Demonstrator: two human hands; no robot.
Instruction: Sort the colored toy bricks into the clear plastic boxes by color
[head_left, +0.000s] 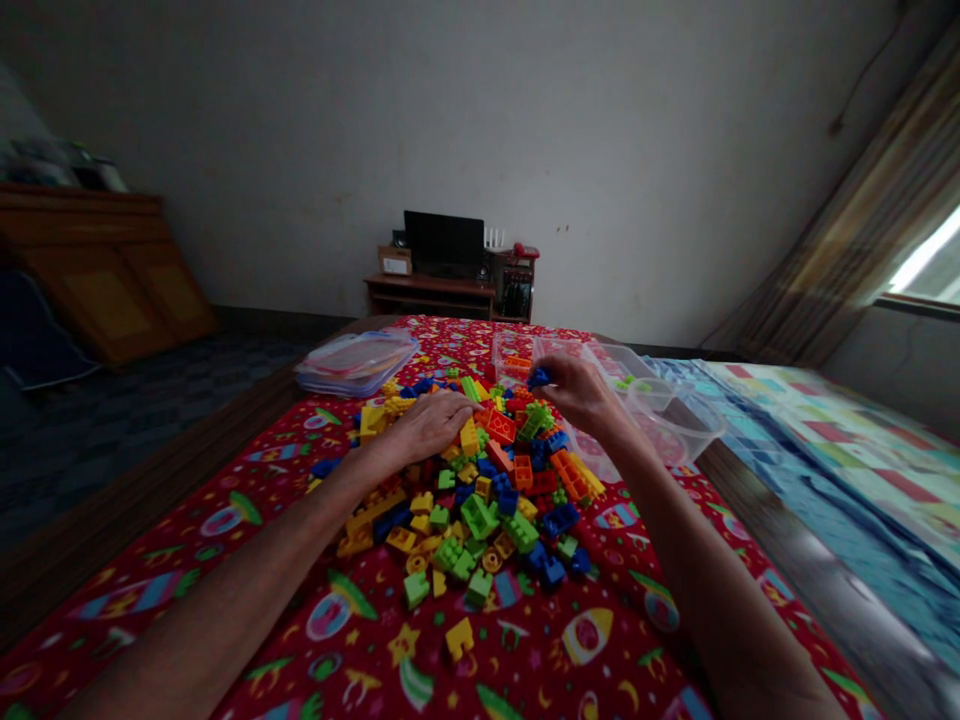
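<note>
A heap of toy building bricks (pixel 480 518) in yellow, green, blue, orange and red spreads over the table in front of me. My left hand (pixel 431 425) lies palm down on the left side of the heap, its fingers stretched to the right beside a yellow brick (pixel 469 437). Nothing shows in its grasp. Above the far right of the heap, my right hand (pixel 576 388) pinches a small blue brick (pixel 538 378) between thumb and fingers. An orange brick (pixel 517 366) is at the near-left part of the clear plastic boxes (pixel 622 358) beyond.
Stacked clear lids (pixel 356 362) lie at the far left of the red patterned tablecloth (pixel 300 640). A round clear tub (pixel 679 425) stands at the right edge. A bed (pixel 810 430) adjoins the table on the right; a monitor (pixel 444 243) stands by the wall.
</note>
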